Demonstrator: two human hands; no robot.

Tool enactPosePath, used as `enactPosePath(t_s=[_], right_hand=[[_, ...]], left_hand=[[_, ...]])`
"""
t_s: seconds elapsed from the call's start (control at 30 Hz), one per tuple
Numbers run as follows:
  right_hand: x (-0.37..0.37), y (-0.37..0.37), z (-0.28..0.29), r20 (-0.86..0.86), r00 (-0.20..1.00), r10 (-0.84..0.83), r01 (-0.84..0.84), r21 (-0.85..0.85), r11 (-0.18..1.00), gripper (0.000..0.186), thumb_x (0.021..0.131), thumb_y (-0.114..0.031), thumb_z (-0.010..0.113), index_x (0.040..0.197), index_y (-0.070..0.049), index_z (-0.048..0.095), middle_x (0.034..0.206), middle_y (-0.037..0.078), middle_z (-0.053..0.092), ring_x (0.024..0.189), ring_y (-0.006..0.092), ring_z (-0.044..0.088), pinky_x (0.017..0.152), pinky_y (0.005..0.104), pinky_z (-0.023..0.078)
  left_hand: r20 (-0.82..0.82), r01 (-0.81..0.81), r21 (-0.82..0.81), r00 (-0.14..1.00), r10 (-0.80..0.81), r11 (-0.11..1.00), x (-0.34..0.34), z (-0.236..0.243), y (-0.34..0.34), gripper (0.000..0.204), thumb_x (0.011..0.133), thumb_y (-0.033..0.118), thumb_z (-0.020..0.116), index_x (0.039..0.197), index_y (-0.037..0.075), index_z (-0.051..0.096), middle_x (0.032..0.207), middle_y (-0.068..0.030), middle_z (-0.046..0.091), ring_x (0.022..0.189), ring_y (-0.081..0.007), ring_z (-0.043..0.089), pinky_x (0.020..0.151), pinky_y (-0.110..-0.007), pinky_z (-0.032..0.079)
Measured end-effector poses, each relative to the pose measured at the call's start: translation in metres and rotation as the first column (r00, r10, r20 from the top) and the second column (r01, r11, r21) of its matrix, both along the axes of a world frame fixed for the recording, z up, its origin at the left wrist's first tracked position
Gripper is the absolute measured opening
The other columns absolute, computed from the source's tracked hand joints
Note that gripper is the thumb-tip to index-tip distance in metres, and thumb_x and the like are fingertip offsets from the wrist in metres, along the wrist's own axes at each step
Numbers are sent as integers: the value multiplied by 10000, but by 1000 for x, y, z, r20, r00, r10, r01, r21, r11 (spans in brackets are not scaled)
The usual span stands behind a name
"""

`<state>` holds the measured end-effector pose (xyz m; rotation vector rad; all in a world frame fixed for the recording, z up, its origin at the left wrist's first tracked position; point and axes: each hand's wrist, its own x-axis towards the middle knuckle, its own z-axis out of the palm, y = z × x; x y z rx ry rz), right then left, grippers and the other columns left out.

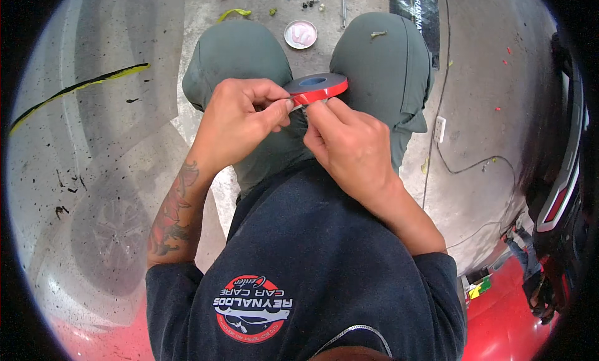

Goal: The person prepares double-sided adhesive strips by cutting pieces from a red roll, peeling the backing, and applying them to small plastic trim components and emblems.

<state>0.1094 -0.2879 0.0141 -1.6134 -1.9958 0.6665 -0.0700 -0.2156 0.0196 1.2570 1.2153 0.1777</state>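
A roll of double-sided tape point(331, 88), dark grey with a red liner round its edge, is held above my lap between my knees. At its left side my left hand point(246, 115) is closed, with the thumb and fingers pinching the roll's edge. My right hand point(349, 139) is closed too, its curled fingertips against the lower right rim of the roll. What those fingertips grip is hidden. Between the two hands, just under the red edge, a small pale strip shows; I cannot tell if it is part of the tape.
Beyond my knees on the concrete floor lie a round dish point(301, 34) with pinkish-white paste, a wrench point(344, 9) and several small fasteners. To the right are a black package point(415, 15), a dark cord point(444, 80) and a black car part point(564, 149). A black-yellow strip point(81, 90) lies left.
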Motion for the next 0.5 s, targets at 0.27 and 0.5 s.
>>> enactPosePath(t_s=[0.27, 0.5], right_hand=[[9, -16, -5, -35, 999, -1, -5, -154, 988, 196, 749, -75, 685, 894, -64, 555, 770, 94, 552, 676, 295, 637, 586, 398, 519], [25, 21, 11, -319, 942, -107, 76, -107, 991, 246, 784, -65, 700, 1008, -13, 611, 897, 145, 579, 803, 366, 609, 706, 417, 508]], left_hand=[[14, -95, -22, 995, 96, 995, -1, 2, 1, 158, 895, 94, 634, 930, -55, 673, 759, -77, 683, 670, -114, 652, 618, -243, 524], [10, -15, -4, 1000, 15, 1000, 0, 7, 4, 157, 893, 85, 618, 936, -57, 671, 768, -63, 685, 670, -95, 641, 609, -228, 501]])
